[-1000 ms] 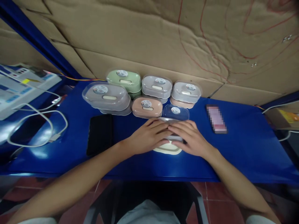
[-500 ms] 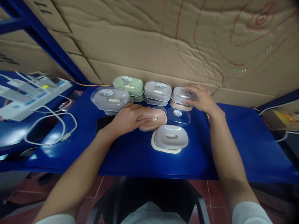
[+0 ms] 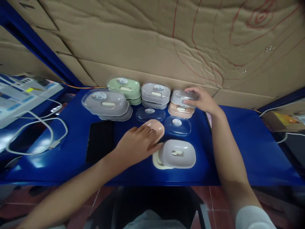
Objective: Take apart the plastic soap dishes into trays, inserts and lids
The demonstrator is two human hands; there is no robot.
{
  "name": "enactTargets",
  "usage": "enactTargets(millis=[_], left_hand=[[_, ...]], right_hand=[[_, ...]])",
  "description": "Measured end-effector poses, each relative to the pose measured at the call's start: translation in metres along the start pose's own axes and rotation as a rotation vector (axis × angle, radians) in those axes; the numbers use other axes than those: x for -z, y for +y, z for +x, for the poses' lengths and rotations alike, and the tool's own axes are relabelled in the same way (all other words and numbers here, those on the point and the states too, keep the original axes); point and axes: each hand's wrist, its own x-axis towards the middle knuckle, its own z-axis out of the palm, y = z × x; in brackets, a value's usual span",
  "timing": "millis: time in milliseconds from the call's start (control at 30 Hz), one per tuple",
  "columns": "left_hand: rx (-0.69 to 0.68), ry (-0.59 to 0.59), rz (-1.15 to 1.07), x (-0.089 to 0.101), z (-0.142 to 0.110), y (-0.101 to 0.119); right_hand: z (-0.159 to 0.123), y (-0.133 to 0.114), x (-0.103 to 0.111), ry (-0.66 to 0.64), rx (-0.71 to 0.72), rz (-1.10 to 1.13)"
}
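My left hand (image 3: 137, 143) is closed on a peach soap dish (image 3: 158, 127), fingers over its inside. Just behind it lies a clear lid (image 3: 150, 114) with a round label, and another clear lid (image 3: 178, 126) rests to its right. My right hand (image 3: 202, 99) grips a lidded grey soap dish (image 3: 176, 96) from its right side, above a second peach soap dish (image 3: 181, 111). Nearer the front, a lilac-grey soap dish (image 3: 188, 157) sits partly over a cream tray piece (image 3: 157, 160); my left thumb is close to it.
Stacked lidded soap dishes stand along the cardboard wall (image 3: 119, 41): green (image 3: 125, 87), grey (image 3: 156, 90) and a larger-looking grey stack (image 3: 103, 103). A black flat object (image 3: 98, 140) lies on the blue table (image 3: 133, 171). White cables and a power strip (image 3: 28, 93) are at left.
My left hand has drawn the peach dish toward me, apart from the clear lid behind it. The grey dish at my right hand has risen, showing more of the peach dish below.
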Motion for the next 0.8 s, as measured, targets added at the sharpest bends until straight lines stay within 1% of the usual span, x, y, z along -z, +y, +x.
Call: enactTargets(millis=[67, 133, 267, 333, 467, 567, 600, 667, 733, 800], left_hand=[[-0.037, -0.055, 0.071, -0.002, -0.002, 0.003], [-0.054, -0.071, 0.097, -0.004, -0.002, 0.001], [-0.041, -0.054, 0.061, -0.009, 0.003, -0.01], [-0.019, -0.046, 0.042, -0.009, 0.006, -0.014], [0.045, -0.034, -0.016, -0.012, 0.009, -0.02], [0.059, -0.008, -0.03, -0.016, 0.009, -0.021], [0.06, 0.013, -0.023, -0.017, 0.009, -0.019], [0.059, 0.071, -0.018, -0.019, 0.01, -0.014], [0.043, 0.129, -0.038, -0.018, 0.017, -0.006], [0.003, 0.156, -0.054, -0.016, 0.031, 0.005]], right_hand=[[0.0, -0.002, -0.001, 0.009, -0.022, 0.016], [-0.001, -0.005, -0.002, 0.004, -0.075, 0.058], [-0.002, -0.009, -0.01, -0.044, -0.249, 0.196], [-0.001, -0.009, -0.014, -0.04, -0.323, 0.277], [0.0, -0.007, -0.02, 0.017, -0.391, 0.373], [0.0, -0.006, -0.023, 0.048, -0.443, 0.411], [-0.001, -0.006, -0.023, 0.057, -0.441, 0.415], [-0.002, -0.008, -0.023, 0.044, -0.39, 0.4], [-0.004, -0.011, -0.02, -0.033, -0.314, 0.36], [-0.004, -0.014, -0.016, -0.126, -0.27, 0.322]])
